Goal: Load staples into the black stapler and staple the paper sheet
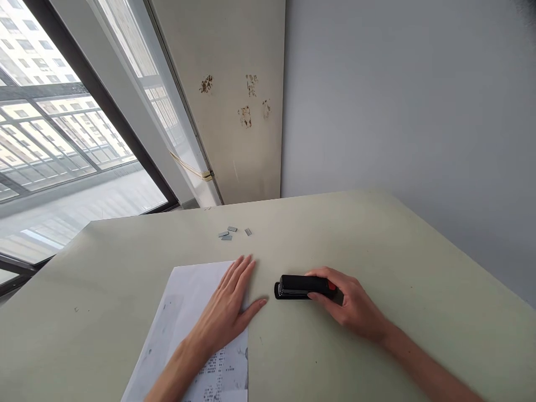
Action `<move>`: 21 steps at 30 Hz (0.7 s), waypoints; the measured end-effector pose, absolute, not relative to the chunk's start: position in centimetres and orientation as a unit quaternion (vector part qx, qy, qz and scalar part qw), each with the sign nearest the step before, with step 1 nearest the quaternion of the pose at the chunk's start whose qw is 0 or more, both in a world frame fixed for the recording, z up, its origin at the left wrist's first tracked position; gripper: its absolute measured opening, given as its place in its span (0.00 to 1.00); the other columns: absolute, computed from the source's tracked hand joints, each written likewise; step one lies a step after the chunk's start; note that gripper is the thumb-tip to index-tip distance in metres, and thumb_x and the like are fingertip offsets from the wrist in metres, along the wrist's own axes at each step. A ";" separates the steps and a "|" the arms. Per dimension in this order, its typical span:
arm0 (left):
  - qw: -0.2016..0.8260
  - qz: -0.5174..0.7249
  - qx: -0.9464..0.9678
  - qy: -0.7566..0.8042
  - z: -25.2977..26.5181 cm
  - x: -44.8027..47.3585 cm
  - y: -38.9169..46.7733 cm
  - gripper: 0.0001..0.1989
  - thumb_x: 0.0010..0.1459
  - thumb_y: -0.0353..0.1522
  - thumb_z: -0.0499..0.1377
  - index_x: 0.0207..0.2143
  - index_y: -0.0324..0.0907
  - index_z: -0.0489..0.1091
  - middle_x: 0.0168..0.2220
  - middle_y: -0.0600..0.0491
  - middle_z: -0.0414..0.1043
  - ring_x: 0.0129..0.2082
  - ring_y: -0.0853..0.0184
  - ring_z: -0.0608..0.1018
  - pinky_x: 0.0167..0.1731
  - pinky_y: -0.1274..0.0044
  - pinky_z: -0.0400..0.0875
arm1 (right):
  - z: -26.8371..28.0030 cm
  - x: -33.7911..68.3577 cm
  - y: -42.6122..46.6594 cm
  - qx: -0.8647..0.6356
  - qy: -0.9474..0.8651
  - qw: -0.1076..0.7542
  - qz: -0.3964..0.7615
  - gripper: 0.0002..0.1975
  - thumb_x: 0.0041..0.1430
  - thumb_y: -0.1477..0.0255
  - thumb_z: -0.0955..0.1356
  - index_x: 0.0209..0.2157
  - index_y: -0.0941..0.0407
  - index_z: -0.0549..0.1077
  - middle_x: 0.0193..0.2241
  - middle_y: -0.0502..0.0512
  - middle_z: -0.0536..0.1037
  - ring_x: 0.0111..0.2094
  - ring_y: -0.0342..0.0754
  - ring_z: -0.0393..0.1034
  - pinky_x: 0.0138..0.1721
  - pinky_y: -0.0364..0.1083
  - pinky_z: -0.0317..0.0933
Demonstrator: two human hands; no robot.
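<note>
A black stapler [299, 285] with a red patch near its back end lies on the table, its front pointing left. My right hand [345, 296] grips its rear part between thumb and fingers. My left hand [228, 304] lies flat on printed white paper [184, 296], fingers together and thumb stretched out past the paper's right edge toward the stapler. Whether the paper is one sheet or a stack, I cannot tell. Part of the print is hidden under my left hand and forearm.
Several small grey staple strips [226, 234] lie beyond the paper on the pale green table [335, 234]. A grey wall [397, 100] rises on the right, a stained cream panel [247, 151] stands behind, and a dark-framed window [84, 84] is at the left.
</note>
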State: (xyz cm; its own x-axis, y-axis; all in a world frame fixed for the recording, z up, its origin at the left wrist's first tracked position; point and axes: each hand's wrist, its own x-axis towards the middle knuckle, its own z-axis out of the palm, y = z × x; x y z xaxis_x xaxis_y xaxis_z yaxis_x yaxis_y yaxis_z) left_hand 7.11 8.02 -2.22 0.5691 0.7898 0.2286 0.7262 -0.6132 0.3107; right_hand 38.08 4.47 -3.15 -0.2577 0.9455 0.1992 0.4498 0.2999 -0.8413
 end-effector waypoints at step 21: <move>0.215 0.301 0.849 0.377 -3.1 11.8 8.5 0.09 0.65 0.36 0.67 0.47 0.46 0.74 0.45 0.51 0.79 0.45 0.60 0.78 0.44 0.68 0.75 | -2.4 39.7 5.6 -0.558 -0.661 0.325 0.382 0.22 0.77 0.55 0.56 0.43 0.50 0.77 0.39 0.54 0.81 0.40 0.52 0.73 0.43 0.47 0.66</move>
